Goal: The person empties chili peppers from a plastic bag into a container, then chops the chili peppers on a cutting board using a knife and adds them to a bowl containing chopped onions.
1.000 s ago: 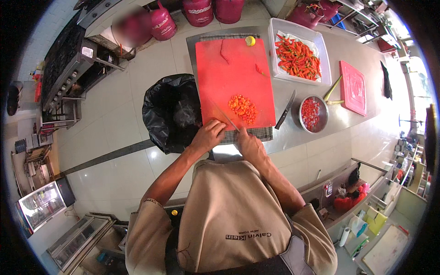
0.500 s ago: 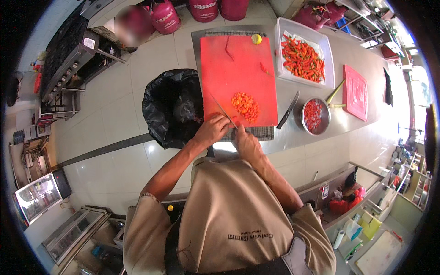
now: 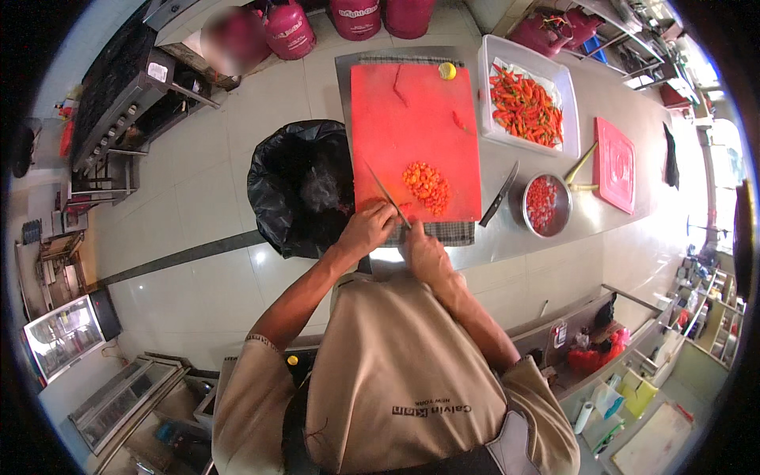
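A knife (image 3: 383, 188) lies across the near left part of a red cutting board (image 3: 412, 119), its blade pointing away and to the left. My right hand (image 3: 426, 253) is closed around its handle at the board's near edge. On the left of the blade, my left hand (image 3: 370, 227) is closed, its bent fingers pressing on red chili that is mostly hidden beneath them. A pile of chopped orange-red chili (image 3: 428, 188) sits right of the blade. Farther up the board lie a thin dark-red chili (image 3: 400, 87), a small red chili piece (image 3: 460, 122) and a yellow round item (image 3: 447, 71).
Left of the board stands a bin lined with a black bag (image 3: 273, 190). To the right are a second knife (image 3: 500, 195), a steel bowl (image 3: 546, 204) of chopped chili, a white tub (image 3: 491, 133) of whole chilies and a red lid (image 3: 615, 162).
The view has shifted slightly. Both hands and the knife stay in nearly the same place on the board, and the chopped pile looks unchanged.
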A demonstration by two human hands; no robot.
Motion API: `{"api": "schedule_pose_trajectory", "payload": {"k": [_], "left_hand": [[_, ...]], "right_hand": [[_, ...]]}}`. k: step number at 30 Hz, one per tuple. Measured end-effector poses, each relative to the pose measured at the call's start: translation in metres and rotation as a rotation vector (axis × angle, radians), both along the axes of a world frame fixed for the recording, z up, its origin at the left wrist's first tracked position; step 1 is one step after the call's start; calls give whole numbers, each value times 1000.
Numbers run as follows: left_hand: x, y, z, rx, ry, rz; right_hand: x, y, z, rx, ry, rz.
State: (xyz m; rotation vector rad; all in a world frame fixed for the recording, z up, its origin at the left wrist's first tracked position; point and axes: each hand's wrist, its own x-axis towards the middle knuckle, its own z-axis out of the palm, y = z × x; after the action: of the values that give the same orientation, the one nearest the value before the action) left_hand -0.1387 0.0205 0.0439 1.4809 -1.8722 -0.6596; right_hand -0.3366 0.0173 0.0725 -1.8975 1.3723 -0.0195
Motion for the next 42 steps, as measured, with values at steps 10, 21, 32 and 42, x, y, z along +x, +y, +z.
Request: {"api": "schedule_pose_trajectory", "payload": {"k": [10, 21, 32, 42], "left_hand": [[0, 8, 0, 133, 58, 30], [52, 15, -4, -203, -198, 575], [-63, -229, 17, -262, -138, -108], [-28, -206, 61, -126, 203, 219]], "right_hand": [[5, 7, 7, 31, 48, -14], [-25, -39, 7, -285, 68, 67], [-43, -19, 9, -192, -100, 117], [-69, -48, -4, -165, -108, 105]]}}
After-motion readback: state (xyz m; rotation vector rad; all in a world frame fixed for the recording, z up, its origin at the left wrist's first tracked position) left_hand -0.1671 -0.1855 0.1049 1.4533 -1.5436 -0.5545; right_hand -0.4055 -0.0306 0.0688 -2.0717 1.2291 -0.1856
